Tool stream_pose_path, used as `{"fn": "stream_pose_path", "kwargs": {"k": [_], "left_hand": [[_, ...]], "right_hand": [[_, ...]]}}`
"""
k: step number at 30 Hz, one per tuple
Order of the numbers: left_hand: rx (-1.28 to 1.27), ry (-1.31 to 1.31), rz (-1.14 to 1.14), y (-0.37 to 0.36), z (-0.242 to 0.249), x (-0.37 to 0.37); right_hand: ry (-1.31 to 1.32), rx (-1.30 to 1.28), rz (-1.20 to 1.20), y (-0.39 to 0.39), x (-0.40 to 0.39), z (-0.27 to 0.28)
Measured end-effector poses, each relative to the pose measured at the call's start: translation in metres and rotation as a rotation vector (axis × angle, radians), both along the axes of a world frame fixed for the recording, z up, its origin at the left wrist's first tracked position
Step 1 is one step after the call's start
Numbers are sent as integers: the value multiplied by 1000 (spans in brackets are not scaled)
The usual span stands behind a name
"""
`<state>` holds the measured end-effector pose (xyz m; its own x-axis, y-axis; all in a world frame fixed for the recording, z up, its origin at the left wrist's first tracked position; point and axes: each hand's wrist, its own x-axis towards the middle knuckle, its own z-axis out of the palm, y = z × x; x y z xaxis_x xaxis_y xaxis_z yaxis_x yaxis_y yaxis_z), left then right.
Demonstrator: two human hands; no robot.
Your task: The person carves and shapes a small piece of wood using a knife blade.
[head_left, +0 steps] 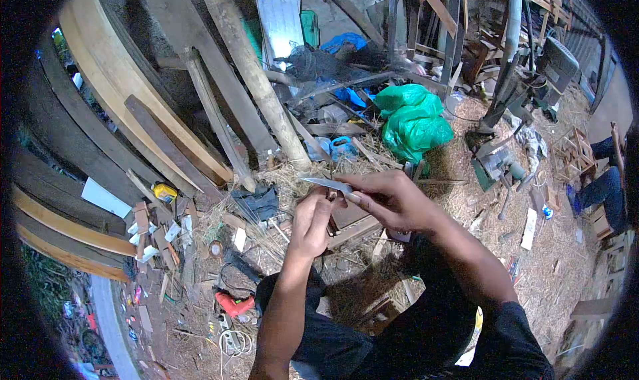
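In front of my body, my right hand (393,197) pinches a knife (325,182) between thumb and fingers. Its pale, pointed blade points left, passing just above my left hand (311,221). The left fingers are closed around a small brown piece (331,213), mostly hidden by the hand. Below and behind both hands are a wooden board (353,231) and straw-like shavings on the ground.
A red power drill (234,303) and a white power strip (231,342) lie lower left. Long planks (136,80) lean at left. A green plastic bag (414,124) sits ahead, with a metal machine (498,167) to its right. Another person's leg (599,192) shows at far right.
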<state>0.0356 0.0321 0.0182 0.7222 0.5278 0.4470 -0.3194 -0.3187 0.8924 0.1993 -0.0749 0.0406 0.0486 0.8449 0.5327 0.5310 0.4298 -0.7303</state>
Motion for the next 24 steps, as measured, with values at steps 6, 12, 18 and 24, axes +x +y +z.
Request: {"fn": "stream_pose_path", "kwargs": {"k": [6,12,18,24], "left_hand": [[-66,141,21,0,-4,6],[-209,43,-13,5,-5,14],[-314,48,-85,10,-1,7],[-39,97,-82,7,4,1]], "right_hand": [[-94,-97,-2,-11,15,11],[-114,-182,-205,-19,27,19],[-174,-182,-91,-19,21,8],[-187,-142,-95,-18,18,10]]}}
